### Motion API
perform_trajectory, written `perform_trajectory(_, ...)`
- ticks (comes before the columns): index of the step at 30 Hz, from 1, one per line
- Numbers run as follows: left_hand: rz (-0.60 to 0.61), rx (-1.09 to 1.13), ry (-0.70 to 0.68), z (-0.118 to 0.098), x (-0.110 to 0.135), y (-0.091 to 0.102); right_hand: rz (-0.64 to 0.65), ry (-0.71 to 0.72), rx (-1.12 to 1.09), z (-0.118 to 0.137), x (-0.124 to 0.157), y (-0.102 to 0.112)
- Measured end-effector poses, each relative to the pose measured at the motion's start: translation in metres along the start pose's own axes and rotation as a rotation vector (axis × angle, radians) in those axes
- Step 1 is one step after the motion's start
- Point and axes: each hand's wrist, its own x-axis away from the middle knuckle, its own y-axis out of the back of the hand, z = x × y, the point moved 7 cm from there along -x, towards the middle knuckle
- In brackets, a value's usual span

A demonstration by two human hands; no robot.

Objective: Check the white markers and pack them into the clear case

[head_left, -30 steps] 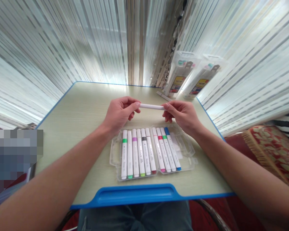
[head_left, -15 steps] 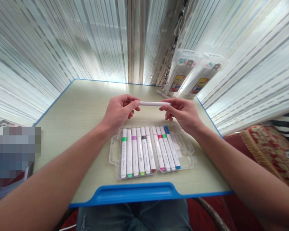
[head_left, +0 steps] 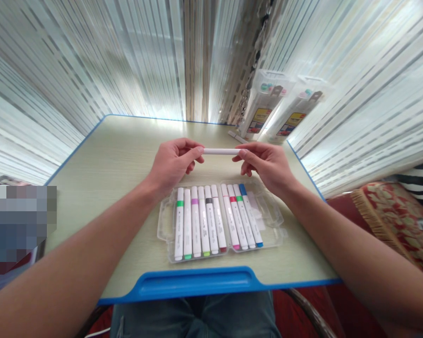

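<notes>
A white marker pen (head_left: 221,151) lies level between my two hands, above the far side of an opened clear plastic case (head_left: 165,226). My left hand (head_left: 178,162) pinches its left end between thumb and fingers. At the other end, the thumb and fingers of my right hand (head_left: 262,162) are closed on it, hiding that tip. Several white markers (head_left: 196,223) with coloured bands and ends rest side by side in the case. A marker with a blue cap (head_left: 251,216) is the rightmost of the row.
Two upright clear cases (head_left: 262,105) with labels stand at the table's back right corner. Beside their base lies another white marker (head_left: 237,136). The light wooden table (head_left: 91,178) has a blue edge with a raised blue tray (head_left: 200,281) in front. Striped curtains surround the back.
My right thumb and fingers now cover the marker's right end, which showed past the thumb before. Both hands stay at nearly the same height, and the view has shifted slightly.
</notes>
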Motion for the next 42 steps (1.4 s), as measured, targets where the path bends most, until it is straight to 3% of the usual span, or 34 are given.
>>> perform_trajectory(42, 0.012, 0.002, 0.024, 0.0037, 0.0004, 0.0009, -0.025, -0.051, 0.007, -0.0025, 0.0013, -0.0012)
